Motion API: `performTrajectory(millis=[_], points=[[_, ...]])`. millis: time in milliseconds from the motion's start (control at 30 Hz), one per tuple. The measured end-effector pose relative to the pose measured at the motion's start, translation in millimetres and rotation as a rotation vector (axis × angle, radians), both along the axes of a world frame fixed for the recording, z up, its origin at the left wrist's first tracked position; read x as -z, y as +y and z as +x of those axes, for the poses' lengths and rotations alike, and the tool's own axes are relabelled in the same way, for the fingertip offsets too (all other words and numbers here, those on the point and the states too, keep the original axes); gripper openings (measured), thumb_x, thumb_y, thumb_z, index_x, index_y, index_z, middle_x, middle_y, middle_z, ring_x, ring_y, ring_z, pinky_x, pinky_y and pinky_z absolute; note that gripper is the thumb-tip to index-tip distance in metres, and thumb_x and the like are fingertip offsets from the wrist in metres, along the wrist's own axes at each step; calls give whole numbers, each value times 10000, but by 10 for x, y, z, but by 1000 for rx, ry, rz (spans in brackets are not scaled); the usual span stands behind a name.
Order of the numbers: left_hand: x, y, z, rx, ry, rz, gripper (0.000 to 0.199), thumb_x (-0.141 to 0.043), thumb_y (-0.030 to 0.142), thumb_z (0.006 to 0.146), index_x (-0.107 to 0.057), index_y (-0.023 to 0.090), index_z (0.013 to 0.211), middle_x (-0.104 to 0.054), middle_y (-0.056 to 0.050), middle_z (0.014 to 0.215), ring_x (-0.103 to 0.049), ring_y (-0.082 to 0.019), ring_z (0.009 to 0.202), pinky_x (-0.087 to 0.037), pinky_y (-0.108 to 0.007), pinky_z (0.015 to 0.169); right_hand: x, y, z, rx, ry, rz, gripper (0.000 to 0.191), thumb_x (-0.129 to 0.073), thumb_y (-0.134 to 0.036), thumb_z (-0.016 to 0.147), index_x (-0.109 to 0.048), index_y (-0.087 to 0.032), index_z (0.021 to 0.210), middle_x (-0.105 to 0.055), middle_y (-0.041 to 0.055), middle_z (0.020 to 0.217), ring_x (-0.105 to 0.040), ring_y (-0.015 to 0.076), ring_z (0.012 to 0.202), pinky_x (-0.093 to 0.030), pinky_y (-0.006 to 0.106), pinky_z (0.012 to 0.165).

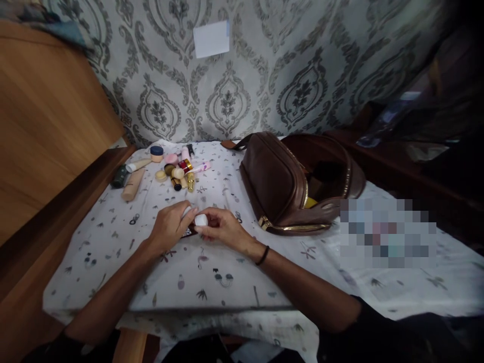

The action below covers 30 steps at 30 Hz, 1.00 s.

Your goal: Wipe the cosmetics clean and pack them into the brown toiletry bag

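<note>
Both hands meet over the middle of the patterned cloth (227,262). My left hand (172,224) is closed round a small pale item, mostly covered by the fingers. My right hand (223,229) pinches a small white rounded item (201,220) between thumb and fingers, close beside the left fingertips. Under the hands lies a small dark, patterned item (188,232), partly hidden. Beyond them sits a group of cosmetics, with a gold tube (190,182), a red jar (185,165) and a pink tube (202,167).
An open brown bag (272,176) with gold zips stands right of the hands. At the back left are a blue-lidded jar (156,154), a beige tube (133,185) and a dark green bottle (119,176). A wooden panel (56,101) rises at left; a blurred patch covers items at right.
</note>
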<state>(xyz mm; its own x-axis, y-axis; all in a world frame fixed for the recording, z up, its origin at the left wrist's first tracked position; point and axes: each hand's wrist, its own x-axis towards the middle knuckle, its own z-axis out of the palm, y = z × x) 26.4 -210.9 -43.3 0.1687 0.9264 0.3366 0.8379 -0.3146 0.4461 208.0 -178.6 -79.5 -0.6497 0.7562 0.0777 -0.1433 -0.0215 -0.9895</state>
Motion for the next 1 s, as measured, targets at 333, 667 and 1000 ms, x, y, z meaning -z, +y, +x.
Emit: performTrajectory(millis=[333, 667, 1000], points=[[40, -21, -3, -88, -230, 103, 416, -394, 463, 944, -381, 223, 604, -386, 46, 520, -370, -122, 505, -283, -268, 539, -18, -89, -24, 31, 87, 94, 383, -794, -332, 738, -677, -209, 1081, -678, 14, 913, -642, 137, 784, -532, 266, 714], [57, 110, -169, -15, -410, -120, 549, -334, 609, 935, -593, 181, 709, -550, -2, 623, -492, -163, 618, -402, -283, 622, 1, -24, 30, 154, -20, 382, 326, -766, -327, 801, -721, -234, 1111, -626, 45, 984, -597, 159, 834, -513, 290, 749], [13, 16, -130, 85, -341, -294, 545, -387, 630, 910, -456, 199, 583, -436, 28, 536, -419, -136, 528, -343, -250, 508, -42, -44, 14, 153, 28, 128, 458, -820, -549, 670, -674, -196, 923, -616, -26, 729, -540, 90, 556, -446, 212, 509]])
